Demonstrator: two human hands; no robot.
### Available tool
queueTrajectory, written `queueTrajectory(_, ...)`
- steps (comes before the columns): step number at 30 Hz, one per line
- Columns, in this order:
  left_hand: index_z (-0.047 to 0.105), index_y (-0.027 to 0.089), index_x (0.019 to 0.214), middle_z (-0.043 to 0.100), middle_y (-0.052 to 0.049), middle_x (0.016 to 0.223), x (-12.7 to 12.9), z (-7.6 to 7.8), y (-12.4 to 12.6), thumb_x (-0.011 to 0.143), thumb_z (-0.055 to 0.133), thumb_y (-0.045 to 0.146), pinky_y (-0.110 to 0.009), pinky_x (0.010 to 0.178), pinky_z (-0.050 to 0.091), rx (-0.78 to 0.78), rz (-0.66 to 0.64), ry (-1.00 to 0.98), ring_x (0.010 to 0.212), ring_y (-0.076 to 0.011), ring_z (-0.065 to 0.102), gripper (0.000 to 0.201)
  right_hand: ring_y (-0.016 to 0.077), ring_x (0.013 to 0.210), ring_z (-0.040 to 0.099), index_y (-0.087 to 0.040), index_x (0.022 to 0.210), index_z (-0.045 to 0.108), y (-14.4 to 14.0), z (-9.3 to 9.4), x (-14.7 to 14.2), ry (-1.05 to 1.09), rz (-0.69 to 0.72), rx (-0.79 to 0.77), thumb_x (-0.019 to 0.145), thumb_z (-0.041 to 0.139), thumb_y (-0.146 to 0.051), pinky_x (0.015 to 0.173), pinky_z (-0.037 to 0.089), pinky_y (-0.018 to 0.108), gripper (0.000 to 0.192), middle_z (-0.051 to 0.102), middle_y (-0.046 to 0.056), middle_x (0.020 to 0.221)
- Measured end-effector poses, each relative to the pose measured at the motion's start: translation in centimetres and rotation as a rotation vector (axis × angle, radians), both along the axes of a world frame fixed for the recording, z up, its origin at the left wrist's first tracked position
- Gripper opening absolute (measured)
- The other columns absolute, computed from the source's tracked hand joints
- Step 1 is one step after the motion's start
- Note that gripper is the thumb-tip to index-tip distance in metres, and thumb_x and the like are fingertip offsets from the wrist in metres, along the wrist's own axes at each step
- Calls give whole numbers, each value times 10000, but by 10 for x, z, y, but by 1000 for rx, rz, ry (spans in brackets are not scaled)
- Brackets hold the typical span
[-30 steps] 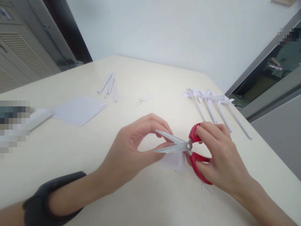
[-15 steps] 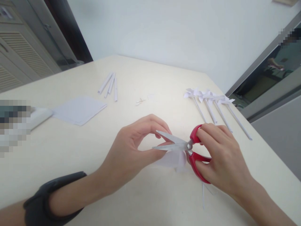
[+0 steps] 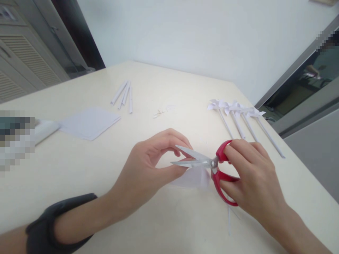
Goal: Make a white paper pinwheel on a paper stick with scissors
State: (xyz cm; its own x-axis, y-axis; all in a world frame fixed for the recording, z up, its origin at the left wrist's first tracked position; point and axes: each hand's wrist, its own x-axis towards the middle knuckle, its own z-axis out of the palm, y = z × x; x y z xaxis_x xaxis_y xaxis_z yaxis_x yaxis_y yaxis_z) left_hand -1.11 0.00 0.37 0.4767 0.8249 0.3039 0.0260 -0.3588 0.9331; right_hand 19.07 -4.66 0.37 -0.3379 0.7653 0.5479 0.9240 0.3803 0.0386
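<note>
A pair of red-handled scissors (image 3: pixel 212 167) is gripped by the right hand (image 3: pixel 251 180), whose fingers are curled through and around the handles; the blades are parted in a narrow V and point left. A small piece of white paper (image 3: pixel 192 178) is pinched between the thumb and fingertips of the left hand (image 3: pixel 148 165), which is otherwise loosely curved with a gap showing under the arched fingers. The paper is held just above the table (image 3: pixel 79 165), near its front middle, directly beneath the blades and touching the scissors near the pivot. A dark sleeve (image 3: pixel 50 222) is seen at the left wrist. A thin paper strip (image 3: pixel 229 220) lies on the table below the right hand. Further back, a row of paper pinwheels (image 3: pixel 238 113) on sticks is laid out to the right, rolled paper sticks (image 3: pixel 123 93) are gathered to the left, and a stack of paper squares (image 3: pixel 88 123) lies nearer the left edge. Small scraps (image 3: pixel 161 111) are scattered in between.
</note>
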Motion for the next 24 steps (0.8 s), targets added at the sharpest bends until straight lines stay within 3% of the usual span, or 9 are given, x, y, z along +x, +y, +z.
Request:
queueTrajectory(18, 637, 197, 769, 588, 19, 861, 0, 4, 1, 741, 600, -3, -174, 685, 438, 44, 15, 34, 801, -99, 559, 206, 154, 569, 375, -183, 612, 494, -2, -1, 0, 11, -44, 27, 699, 527, -148, 547, 309, 300, 99, 495, 30, 614)
queueTrajectory(24, 627, 190, 748, 583, 25, 846, 0, 4, 0, 746, 614, 13, -175, 701, 439, 60, 21, 49, 783, -93, 558, 177, 149, 602, 410, -182, 674, 511, -3, 1, 1, 82, -31, -57, 645, 539, -122, 575, 323, 289, 72, 529, 20, 670)
